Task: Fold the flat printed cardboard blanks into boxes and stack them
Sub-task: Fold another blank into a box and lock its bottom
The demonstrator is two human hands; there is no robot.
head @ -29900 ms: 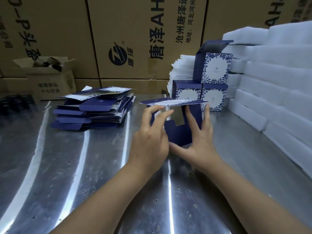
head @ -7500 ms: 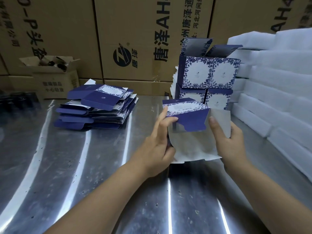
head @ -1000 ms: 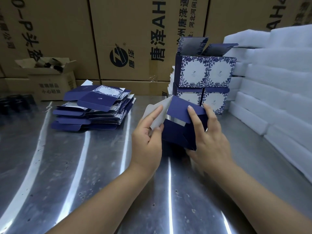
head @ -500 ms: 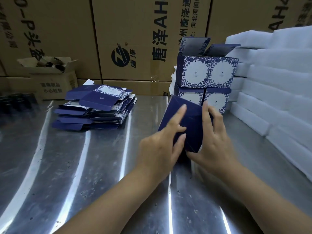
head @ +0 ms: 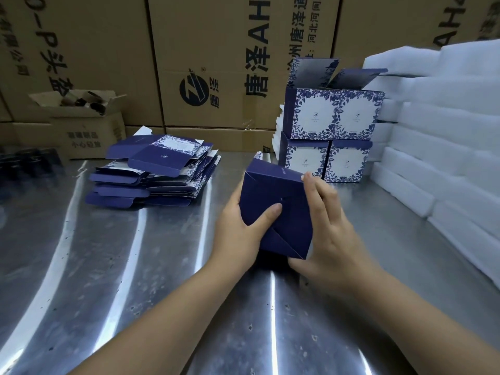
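A navy cardboard box stands tilted on the steel table, its closed bottom flaps facing me. My left hand grips its left side, thumb pressed on the flaps near the middle. My right hand holds the right side, fingers laid along the edge. A pile of flat blue-and-white printed blanks lies at the back left. Several folded floral boxes are stacked two high behind the held box; the upper ones have open lids.
White foam slabs are piled along the right side. Large brown cartons form a wall behind the table. A small open carton sits at the back left beside dark objects.
The last flaps have gone down and the box bottom is closed. My left thumb has moved onto the flaps. My right hand has slid to the right edge.
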